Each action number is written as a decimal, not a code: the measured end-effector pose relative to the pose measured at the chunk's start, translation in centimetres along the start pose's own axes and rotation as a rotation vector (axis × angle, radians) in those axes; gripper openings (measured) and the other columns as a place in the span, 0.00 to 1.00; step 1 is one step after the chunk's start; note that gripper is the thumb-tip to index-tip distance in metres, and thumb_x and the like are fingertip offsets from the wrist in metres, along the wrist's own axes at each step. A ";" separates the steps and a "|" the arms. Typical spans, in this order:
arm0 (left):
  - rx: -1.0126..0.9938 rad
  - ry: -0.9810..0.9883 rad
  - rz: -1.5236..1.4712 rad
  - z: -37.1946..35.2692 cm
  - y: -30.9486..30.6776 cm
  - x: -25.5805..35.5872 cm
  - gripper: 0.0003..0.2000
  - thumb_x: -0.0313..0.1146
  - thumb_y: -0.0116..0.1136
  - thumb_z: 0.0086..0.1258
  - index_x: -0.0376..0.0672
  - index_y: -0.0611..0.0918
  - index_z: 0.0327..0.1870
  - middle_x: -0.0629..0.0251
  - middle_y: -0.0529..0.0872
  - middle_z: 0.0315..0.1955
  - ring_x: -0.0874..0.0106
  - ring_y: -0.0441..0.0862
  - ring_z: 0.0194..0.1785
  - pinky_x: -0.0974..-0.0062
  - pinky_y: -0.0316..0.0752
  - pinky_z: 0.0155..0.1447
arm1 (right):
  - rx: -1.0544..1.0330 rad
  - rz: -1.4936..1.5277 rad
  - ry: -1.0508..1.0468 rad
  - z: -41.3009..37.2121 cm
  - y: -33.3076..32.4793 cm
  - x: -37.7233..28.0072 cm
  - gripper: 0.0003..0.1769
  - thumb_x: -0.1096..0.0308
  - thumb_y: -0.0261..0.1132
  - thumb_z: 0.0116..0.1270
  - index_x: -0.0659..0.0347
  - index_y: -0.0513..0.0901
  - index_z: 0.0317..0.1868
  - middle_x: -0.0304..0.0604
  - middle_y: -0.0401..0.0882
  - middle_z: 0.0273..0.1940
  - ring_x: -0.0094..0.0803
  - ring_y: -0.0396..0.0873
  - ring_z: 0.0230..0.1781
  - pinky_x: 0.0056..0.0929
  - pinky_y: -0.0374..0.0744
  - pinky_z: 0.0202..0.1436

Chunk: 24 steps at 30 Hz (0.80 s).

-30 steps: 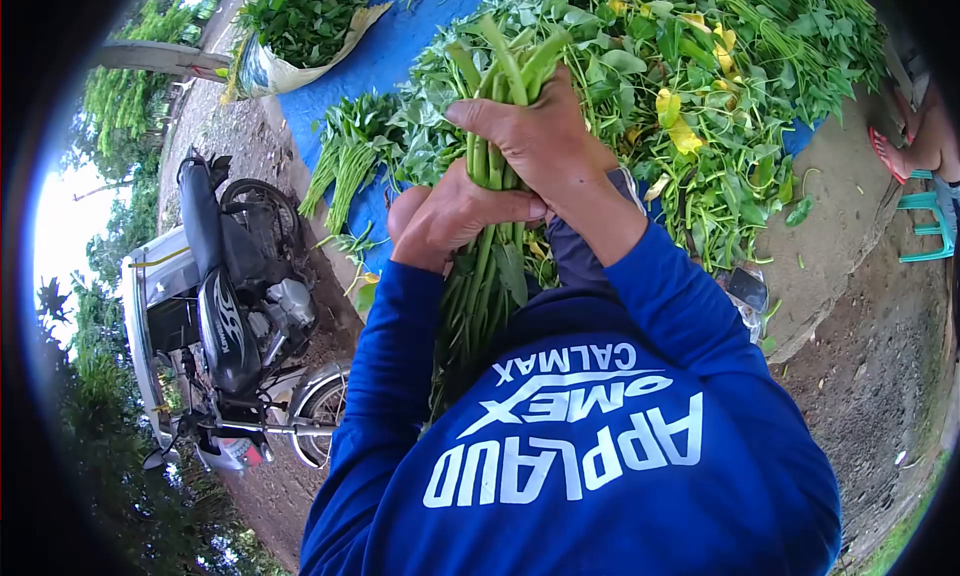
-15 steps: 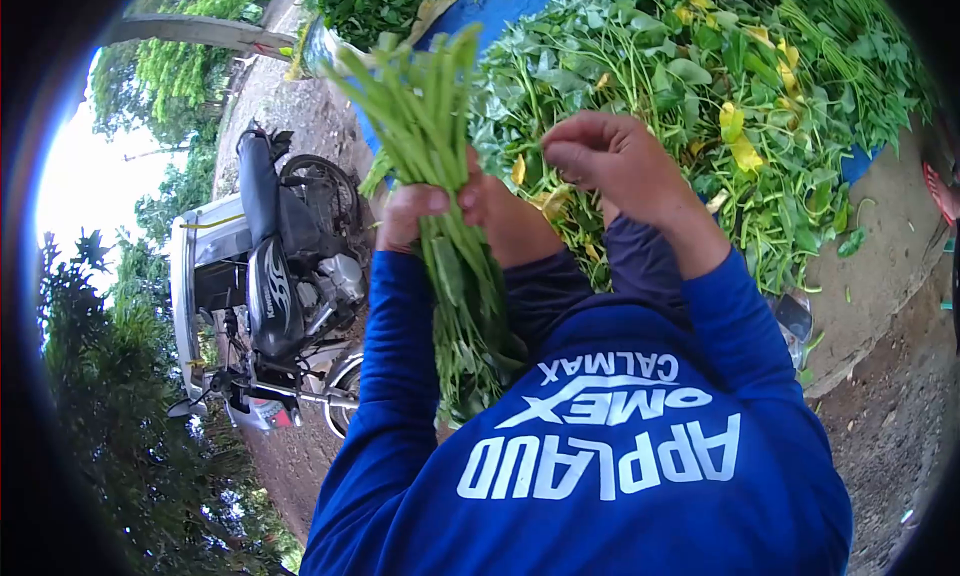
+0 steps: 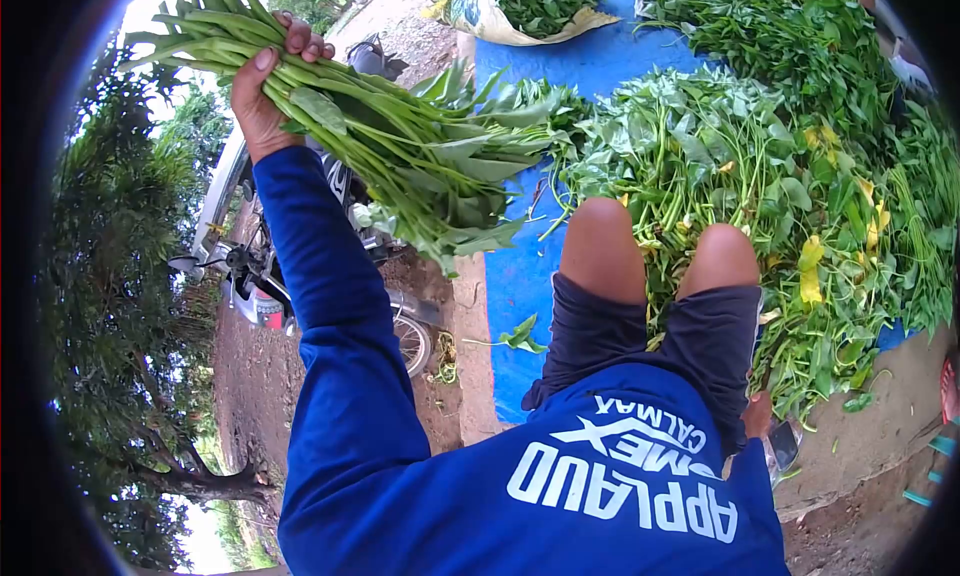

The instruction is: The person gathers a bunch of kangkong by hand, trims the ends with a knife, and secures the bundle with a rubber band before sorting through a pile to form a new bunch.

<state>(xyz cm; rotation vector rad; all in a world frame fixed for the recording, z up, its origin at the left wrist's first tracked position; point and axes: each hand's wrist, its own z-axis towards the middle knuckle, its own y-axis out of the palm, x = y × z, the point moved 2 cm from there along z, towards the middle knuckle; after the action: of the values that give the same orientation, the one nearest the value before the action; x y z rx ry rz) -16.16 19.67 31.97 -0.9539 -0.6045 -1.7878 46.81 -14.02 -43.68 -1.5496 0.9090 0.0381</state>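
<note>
My left hand (image 3: pixel 275 81) is raised at the upper left, fingers wrapped around a bunch of water spinach (image 3: pixel 400 136). Its thick pale stems stick out past the fist to the upper left, and its leaves hang toward the blue sheet. Low beside my right thigh is my right hand (image 3: pixel 757 416), its fingers mostly hidden. Near it lies a small dark, shiny item (image 3: pixel 785 444) that I cannot make out. In front of and around my knees spreads a large pile of greens (image 3: pixel 690 136) with some yellowed leaves.
A blue sheet (image 3: pixel 515 296) lies under the greens, with a loose leafy sprig (image 3: pixel 520 336) on it. An open sack of greens (image 3: pixel 490 16) stands at the back. A motorcycle (image 3: pixel 260 276) is parked at left. Green-strapped footwear (image 3: pixel 935 466) shows at the right edge.
My left hand has swung the bunch up and to the left, leaves now pointing right. My right hand has dropped from above the pile to beside my thigh.
</note>
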 end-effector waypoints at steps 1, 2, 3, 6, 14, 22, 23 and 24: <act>0.111 -0.019 0.088 -0.2 0.1 0.4 0.25 0.38 0.68 0.65 0.36 0.78 0.60 0.59 0.81 0.43 0.65 0.81 0.45 0.59 0.79 0.56 | 0.018 -0.022 0.041 -0.7 -0.1 0.6 0.08 0.67 0.67 0.69 0.60 0.84 0.45 0.66 0.83 0.47 0.63 0.82 0.53 0.55 0.79 0.55; 0.216 -0.050 0.163 -0.9 0.5 0.7 0.26 0.38 0.68 0.65 0.35 0.77 0.62 0.57 0.82 0.44 0.64 0.81 0.45 0.58 0.80 0.56 | 0.040 -0.254 -0.160 -0.8 -0.2 1.0 0.07 0.67 0.69 0.69 0.60 0.85 0.44 0.62 0.85 0.44 0.59 0.86 0.49 0.55 0.81 0.50; 0.307 -0.087 0.220 -1.5 1.3 0.5 0.28 0.38 0.68 0.66 0.34 0.77 0.64 0.55 0.83 0.46 0.63 0.81 0.46 0.57 0.81 0.56 | -0.001 -0.331 -0.102 -0.7 -0.2 0.9 0.08 0.66 0.67 0.70 0.59 0.87 0.45 0.58 0.86 0.43 0.56 0.86 0.47 0.53 0.82 0.48; 0.224 -0.418 -0.101 -3.0 2.0 -3.8 0.36 0.38 0.68 0.69 0.29 0.71 0.75 0.54 0.84 0.51 0.66 0.83 0.46 0.68 0.82 0.55 | -0.234 -0.842 -0.194 0.1 0.6 0.4 0.12 0.65 0.63 0.72 0.57 0.91 0.48 0.52 0.87 0.43 0.51 0.86 0.45 0.51 0.83 0.50; -0.497 -1.275 -0.113 -13.8 27.2 -24.2 0.28 0.30 0.79 0.53 0.34 0.83 0.57 0.61 0.88 0.34 0.65 0.88 0.34 0.66 0.84 0.42 | -0.044 0.213 0.382 -1.9 -7.9 -5.0 0.22 0.69 0.66 0.66 0.62 0.84 0.60 0.65 0.84 0.57 0.62 0.85 0.55 0.56 0.81 0.63; -0.814 -1.360 -0.058 -13.9 37.2 -30.0 0.24 0.28 0.77 0.58 0.35 0.83 0.57 0.63 0.87 0.33 0.71 0.86 0.31 0.72 0.81 0.37 | 0.066 1.270 0.263 -8.4 -22.6 -16.9 0.21 0.53 0.59 0.87 0.63 0.88 0.55 0.33 0.76 0.28 0.18 0.71 0.25 0.20 0.71 0.31; -0.795 -1.377 -0.088 -14.1 37.6 -30.3 0.24 0.27 0.76 0.58 0.36 0.83 0.57 0.64 0.87 0.33 0.71 0.86 0.32 0.72 0.81 0.38 | 0.049 1.331 0.157 -9.1 -24.6 -18.6 0.22 0.52 0.59 0.87 0.64 0.88 0.56 0.33 0.77 0.28 0.19 0.71 0.26 0.21 0.71 0.31; -0.776 -1.394 -0.118 -14.1 38.0 -30.6 0.24 0.27 0.76 0.58 0.36 0.83 0.57 0.65 0.87 0.33 0.72 0.86 0.32 0.73 0.80 0.38 | 0.033 1.391 0.048 -9.8 -26.1 -20.1 0.23 0.51 0.59 0.86 0.64 0.88 0.56 0.34 0.77 0.28 0.19 0.72 0.26 0.21 0.71 0.30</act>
<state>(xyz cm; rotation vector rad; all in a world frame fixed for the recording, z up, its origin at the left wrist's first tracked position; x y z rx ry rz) 20.43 10.22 -1.95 -2.7823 -0.7640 -1.1866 42.94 -14.42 -9.52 -0.6256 1.8391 0.9583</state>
